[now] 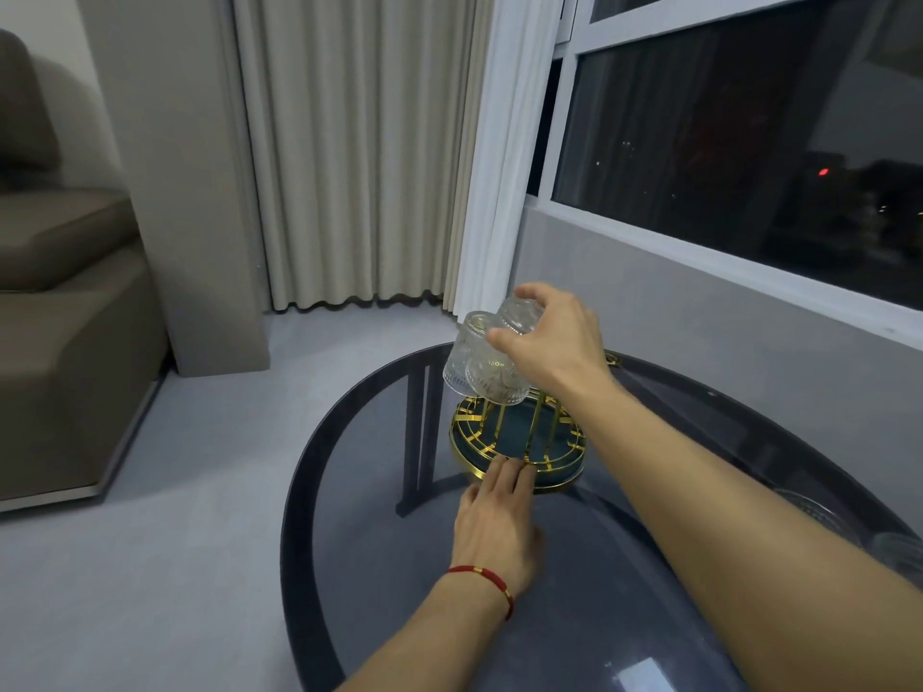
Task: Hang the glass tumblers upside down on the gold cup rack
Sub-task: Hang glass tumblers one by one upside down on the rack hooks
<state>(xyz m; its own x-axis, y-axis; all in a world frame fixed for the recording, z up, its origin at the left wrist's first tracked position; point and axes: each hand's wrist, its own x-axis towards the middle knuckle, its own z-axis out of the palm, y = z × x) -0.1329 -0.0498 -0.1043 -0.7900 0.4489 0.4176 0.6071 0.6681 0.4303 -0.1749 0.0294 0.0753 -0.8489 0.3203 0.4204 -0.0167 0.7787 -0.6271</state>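
Note:
The gold cup rack (519,439) has a round wire base around a dark blue tray and stands on the smoked-glass table (379,531). One clear patterned tumbler (464,359) hangs upside down on the rack's far left side. My right hand (554,342) grips the base of a second tumbler (499,379), mouth down and tilted, right beside the first. My left hand (499,521) lies flat on the table with its fingertips touching the rack's near rim. The rack's upright pegs are mostly hidden behind the glasses and my right hand.
More glassware (894,546) shows faintly at the table's right edge. A grey sofa (65,342) stands at the left, curtains (359,157) at the back, and a window wall (724,272) close behind the table on the right.

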